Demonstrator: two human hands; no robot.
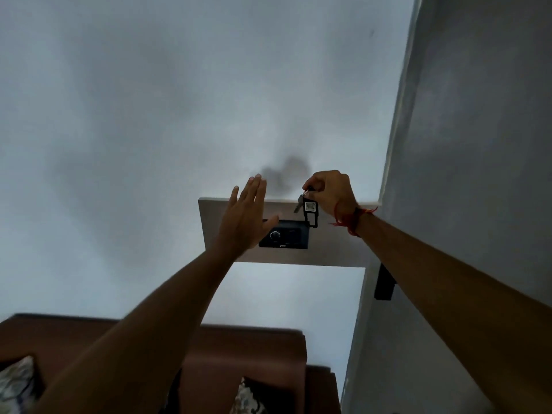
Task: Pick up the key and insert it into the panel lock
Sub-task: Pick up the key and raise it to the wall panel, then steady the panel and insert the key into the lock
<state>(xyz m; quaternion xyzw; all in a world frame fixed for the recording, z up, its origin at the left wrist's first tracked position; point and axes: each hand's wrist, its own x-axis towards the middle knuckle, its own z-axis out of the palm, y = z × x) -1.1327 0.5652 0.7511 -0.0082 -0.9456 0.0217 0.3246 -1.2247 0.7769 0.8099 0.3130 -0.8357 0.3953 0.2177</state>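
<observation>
1. Two bare forearms reach up and forward across a pale grey wall (pixel 149 100), which fills most of the view; a second wall face (pixel 478 130) runs down the right side.
2. Low in the view stands brown wooden furniture (pixel 248 348), with patterned cushions (pixel 16 380) at the bottom left and bottom centre.
3. On the wall, a light-coloured board (pixel 337 246) projects as a flat rectangular panel; both hands are raised in front of it.
4. Mounted on that board is a black switch plate (pixel 289 237) with a round dial on its left part — the left hand covers its left edge. No keyhole can be made out at this size.
5. A dark bracket-like piece (pixel 383 285) sits on the right wall face below the board, beside the right forearm.
6. The left hand (pixel 245 216) is spread flat, fingers extended and together, thumb out, holding nothing; whether the palm touches the board cannot be told.
7. The right hand (pixel 330 189) is curled closed, pinching the key ring at its fingertips, above the board's upper right area; a red thread (pixel 349 218) is tied around that wrist.
8. From the pinch hangs a black-and-white tag (pixel 310 212), dangling down over the switch plate's upper right corner.
9. Beside the tag hangs the key (pixel 298 203) — small, silver, pointing down and left, in the air in front of the board.
</observation>
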